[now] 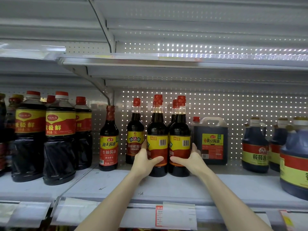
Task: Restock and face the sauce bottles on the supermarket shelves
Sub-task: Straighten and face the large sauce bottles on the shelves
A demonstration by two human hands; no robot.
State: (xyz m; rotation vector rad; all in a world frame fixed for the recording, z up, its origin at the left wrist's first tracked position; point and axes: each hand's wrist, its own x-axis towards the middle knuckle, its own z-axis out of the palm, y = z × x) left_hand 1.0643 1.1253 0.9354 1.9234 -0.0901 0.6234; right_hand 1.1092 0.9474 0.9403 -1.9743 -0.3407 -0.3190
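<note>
Dark-glass pair: left bottle [157, 135] and right bottle [180, 137] stand side by side at mid-shelf on the grey shelf [166, 185]. They sit forward of their neighbours. Cannot tell whether the two touch.
Hidden: a rear bottle [174, 106] shows only its cap and neck behind the right bottle. Anything behind the left bottle is almost wholly screened. Both hands wrap round the outer sides of the pair, with the far fingertips out of sight.
Cut off: big jug [295, 160] at the right edge; edge bottles [3, 130] at the far left.
Hard to read: print on the price tag [159, 215] is blurred.
Axis: both bottles upright, long axis vertical, red caps up.
Facing: barcode panels face the camera; main label fronts are swung leftward and only partly seen.
Left hand [146, 160]: grips the left bottle low on the label, thumb across the front.
Right hand [191, 158]: grips the right bottle likewise, thumb across the front.
Neighbours: faced bottle [135, 139] just to the left; handled jug [210, 140] just to the right.
</note>
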